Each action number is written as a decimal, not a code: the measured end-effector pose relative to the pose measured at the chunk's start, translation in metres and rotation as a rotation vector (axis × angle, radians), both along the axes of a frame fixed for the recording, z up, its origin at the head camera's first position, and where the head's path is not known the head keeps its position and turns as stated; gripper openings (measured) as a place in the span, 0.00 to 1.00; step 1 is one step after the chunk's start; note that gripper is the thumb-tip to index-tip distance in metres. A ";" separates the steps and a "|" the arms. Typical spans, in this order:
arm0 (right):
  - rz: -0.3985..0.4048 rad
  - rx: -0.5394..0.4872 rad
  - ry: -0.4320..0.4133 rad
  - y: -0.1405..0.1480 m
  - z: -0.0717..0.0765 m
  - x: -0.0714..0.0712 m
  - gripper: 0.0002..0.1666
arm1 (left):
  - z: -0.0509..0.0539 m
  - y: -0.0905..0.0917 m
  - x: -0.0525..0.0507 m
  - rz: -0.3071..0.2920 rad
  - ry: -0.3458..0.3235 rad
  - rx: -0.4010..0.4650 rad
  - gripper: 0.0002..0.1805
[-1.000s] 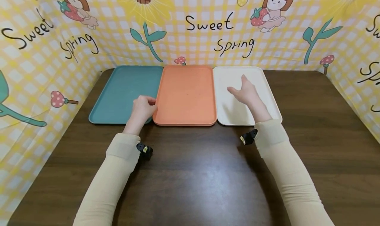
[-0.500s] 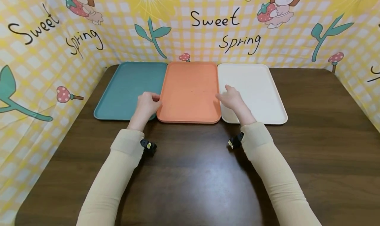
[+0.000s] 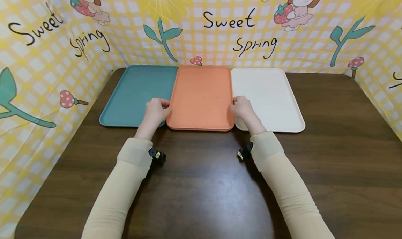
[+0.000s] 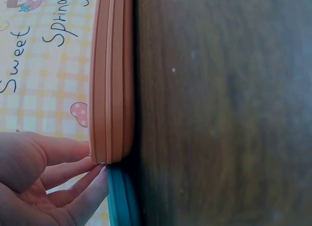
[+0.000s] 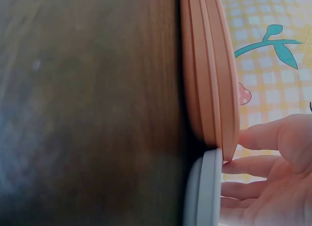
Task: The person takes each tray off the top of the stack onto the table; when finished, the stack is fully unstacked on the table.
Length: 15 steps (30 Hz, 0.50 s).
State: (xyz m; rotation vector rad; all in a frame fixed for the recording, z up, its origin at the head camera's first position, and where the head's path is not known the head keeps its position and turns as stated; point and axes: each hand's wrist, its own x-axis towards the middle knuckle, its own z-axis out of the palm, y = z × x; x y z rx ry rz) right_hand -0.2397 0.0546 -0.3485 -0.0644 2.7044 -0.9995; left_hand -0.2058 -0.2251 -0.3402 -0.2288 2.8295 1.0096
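Observation:
An orange tray (image 3: 201, 96) lies between a teal tray (image 3: 141, 89) and a white tray (image 3: 267, 96). From the side, in the left wrist view, the orange one proves to be two orange trays (image 4: 112, 80) stacked flush. My left hand (image 3: 155, 111) pinches the upper orange tray's left rim, thumb above and fingertips below; its other fingers reach over the teal tray's edge. On the opposite rim my right hand (image 3: 245, 110) holds with thumb on top and index finger under the edge, seen in the right wrist view, its other fingers beside the white tray's rim (image 5: 209, 187).
The trays stand side by side at the back of a dark wooden table (image 3: 194, 183). Behind and beside them hangs a yellow checked cloth (image 3: 216, 47) with printed flowers and lettering. A small black camera (image 3: 157, 157) sits at the left wrist, another camera (image 3: 245, 151) at the right.
My right hand has come left from above the white tray to the orange tray's right rim and now pinches it. The left hand stays at the left rim. The head view has shifted slightly.

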 end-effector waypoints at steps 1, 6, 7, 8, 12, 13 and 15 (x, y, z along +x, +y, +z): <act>0.001 -0.001 -0.001 0.001 0.000 0.000 0.18 | 0.000 0.000 0.000 0.001 0.001 0.001 0.20; -0.031 0.001 0.024 0.003 0.002 0.001 0.27 | 0.001 -0.001 0.000 0.003 0.008 -0.002 0.20; -0.039 0.008 0.046 0.003 0.002 0.001 0.27 | 0.001 -0.001 0.000 0.001 0.010 -0.005 0.20; -0.049 0.012 0.063 0.003 0.003 0.002 0.28 | 0.001 0.000 0.001 -0.002 0.013 -0.009 0.20; -0.069 0.018 0.121 0.003 0.003 0.004 0.22 | 0.000 0.001 0.001 -0.004 0.015 -0.017 0.20; -0.071 0.017 0.129 0.003 0.003 0.005 0.19 | 0.000 0.001 0.001 -0.004 0.014 -0.019 0.20; -0.082 0.017 0.129 0.003 0.003 0.006 0.13 | 0.000 0.001 0.001 -0.002 0.012 -0.017 0.20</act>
